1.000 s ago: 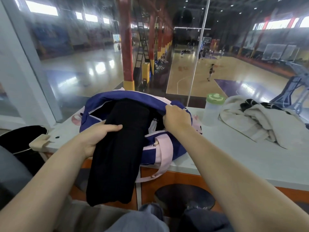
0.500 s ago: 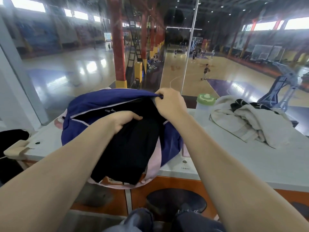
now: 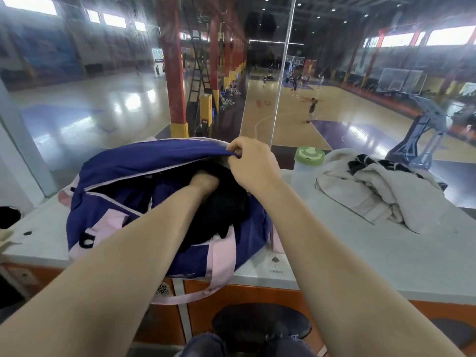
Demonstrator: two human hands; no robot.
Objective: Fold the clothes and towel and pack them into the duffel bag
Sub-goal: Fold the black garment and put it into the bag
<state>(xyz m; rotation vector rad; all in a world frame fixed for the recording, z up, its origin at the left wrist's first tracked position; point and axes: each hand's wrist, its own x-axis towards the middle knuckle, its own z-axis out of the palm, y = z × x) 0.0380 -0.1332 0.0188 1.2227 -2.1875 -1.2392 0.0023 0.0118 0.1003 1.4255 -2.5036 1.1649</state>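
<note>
Head view: right hand (image 3: pixel 248 163) pinches the duffel bag (image 3: pixel 164 202) flap up at the worktop's near edge; left hand (image 3: pixel 204 182) is buried inside on the black garment (image 3: pixel 221 215), grip hidden. Towel (image 3: pixel 373 197) lies unfolded toward the far right edge, unpacked.

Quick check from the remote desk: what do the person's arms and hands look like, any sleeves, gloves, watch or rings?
Both forearms are bare up to the frame edge, with no sleeves. The right hand shows no glove, ring or watch. The left hand is mostly hidden, its wrist bare.
</note>
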